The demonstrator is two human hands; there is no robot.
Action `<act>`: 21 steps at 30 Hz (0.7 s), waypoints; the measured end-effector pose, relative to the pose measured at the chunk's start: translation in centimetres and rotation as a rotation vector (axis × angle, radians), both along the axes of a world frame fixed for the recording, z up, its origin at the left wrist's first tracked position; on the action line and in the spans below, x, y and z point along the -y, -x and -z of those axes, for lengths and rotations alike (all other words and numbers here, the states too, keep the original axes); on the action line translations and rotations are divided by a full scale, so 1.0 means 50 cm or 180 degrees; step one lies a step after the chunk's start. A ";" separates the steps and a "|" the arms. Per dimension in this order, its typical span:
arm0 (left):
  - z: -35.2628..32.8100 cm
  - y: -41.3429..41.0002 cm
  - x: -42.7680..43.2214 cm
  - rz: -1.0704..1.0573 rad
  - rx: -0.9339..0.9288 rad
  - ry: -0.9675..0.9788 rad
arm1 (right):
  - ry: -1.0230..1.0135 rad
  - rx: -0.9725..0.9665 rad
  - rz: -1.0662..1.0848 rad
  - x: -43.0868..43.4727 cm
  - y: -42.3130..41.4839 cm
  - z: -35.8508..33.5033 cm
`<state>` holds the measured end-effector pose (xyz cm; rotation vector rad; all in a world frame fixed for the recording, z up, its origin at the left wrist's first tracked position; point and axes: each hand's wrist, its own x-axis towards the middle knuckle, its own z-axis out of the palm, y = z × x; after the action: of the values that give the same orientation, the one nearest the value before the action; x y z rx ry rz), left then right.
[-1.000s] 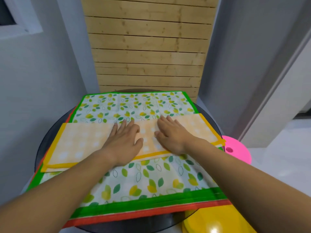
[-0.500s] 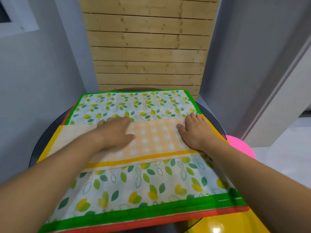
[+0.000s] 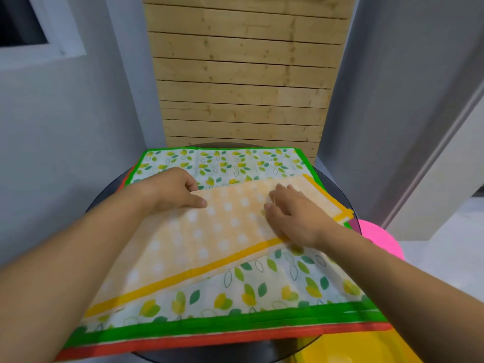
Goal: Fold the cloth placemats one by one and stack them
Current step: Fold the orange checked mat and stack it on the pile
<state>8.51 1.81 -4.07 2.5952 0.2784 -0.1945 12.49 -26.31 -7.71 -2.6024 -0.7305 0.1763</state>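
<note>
Pinching the yellow placemat (image 3: 222,231) at its far edge, the left hand (image 3: 172,192) holds on; the right hand (image 3: 296,216) lies flat atop.

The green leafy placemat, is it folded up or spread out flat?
Spread out: the green leafy placemat shows green borders at its near and far edges, lying flat.

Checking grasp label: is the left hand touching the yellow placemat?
Touching. Head view: left hand grips yellow placemat at its far edge, thumb on top.
</note>
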 end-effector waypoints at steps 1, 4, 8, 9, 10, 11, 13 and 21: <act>-0.004 0.008 0.001 -0.0131 -0.0025 0.0060 | -0.0031 -0.0089 -0.0064 -0.002 0.020 -0.007; 0.001 0.035 0.012 -0.0575 -0.0041 0.0316 | -0.0141 -0.0395 -0.0234 -0.003 0.075 -0.018; 0.041 0.078 0.044 -0.1037 -0.0212 0.0417 | 0.0031 -0.0347 -0.0514 0.003 0.128 -0.025; 0.050 0.090 0.056 -0.1166 -0.0221 0.0617 | 0.0032 -0.0333 -0.0533 0.003 0.136 -0.026; 0.058 0.101 0.067 -0.1322 -0.0202 0.0890 | 0.0039 -0.0334 -0.0514 0.004 0.145 -0.029; 0.066 0.110 0.078 -0.1476 -0.0119 0.1117 | 0.0049 -0.0335 -0.0492 0.005 0.155 -0.032; 0.072 0.131 0.103 -0.1732 0.0038 0.1422 | 0.0115 -0.0355 -0.0458 0.012 0.174 -0.033; 0.066 0.240 0.157 -0.0416 0.0435 -0.0421 | 0.0393 -0.0368 -0.0521 0.041 0.182 -0.004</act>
<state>-3.48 -6.06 -7.35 2.6935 0.4223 0.0493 3.40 -28.35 -7.53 -2.6202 -0.9168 0.4302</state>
